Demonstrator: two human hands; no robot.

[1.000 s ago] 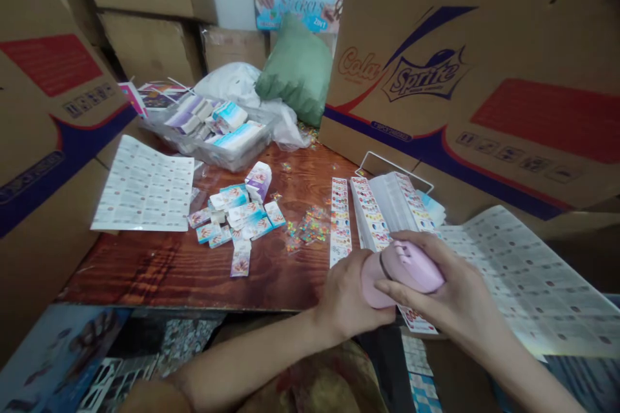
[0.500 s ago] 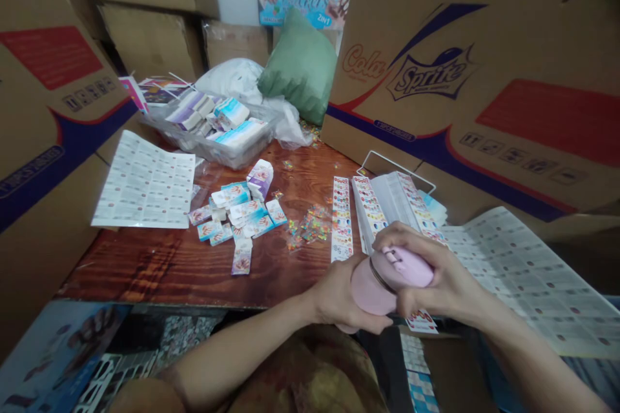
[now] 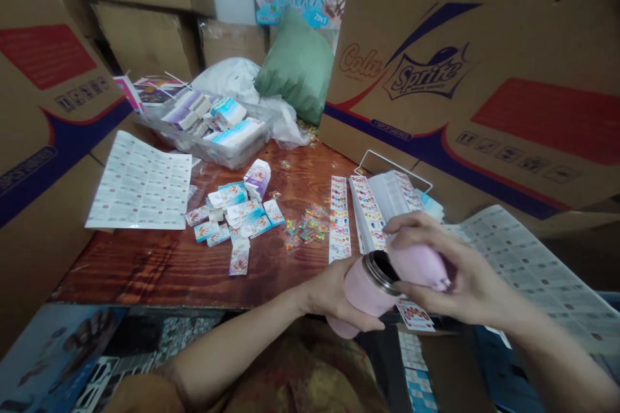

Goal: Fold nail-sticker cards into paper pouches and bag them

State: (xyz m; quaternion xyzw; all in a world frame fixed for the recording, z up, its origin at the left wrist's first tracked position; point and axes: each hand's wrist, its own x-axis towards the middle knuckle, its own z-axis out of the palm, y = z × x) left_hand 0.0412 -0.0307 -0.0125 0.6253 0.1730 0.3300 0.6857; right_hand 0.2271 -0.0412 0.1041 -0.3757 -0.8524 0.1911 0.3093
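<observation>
The bottle point(image 3: 364, 292) is gripped by the left hand point(image 3: 333, 292), mouth tilted toward the right hand point(image 3: 448, 271), whose fingers are closed around the lid point(image 3: 417, 263).

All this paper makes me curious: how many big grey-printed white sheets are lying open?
2: the left sheet, at the left end of the table; the right sheet, beside the right hand holding the lid. More may be hidden underneath.

The left hand point(image 3: 322, 292) is curled around its grip, with the left thumb point(image 3: 364, 321) laid along the near side. The right hand point(image 3: 467, 274) is held just beside it, slightly higher, its fingers point(image 3: 411, 222) arched over the far side and the right thumb point(image 3: 420, 297) set nearer. The left forearm point(image 3: 242, 342) and right forearm point(image 3: 547, 329) are angled inward.
</observation>
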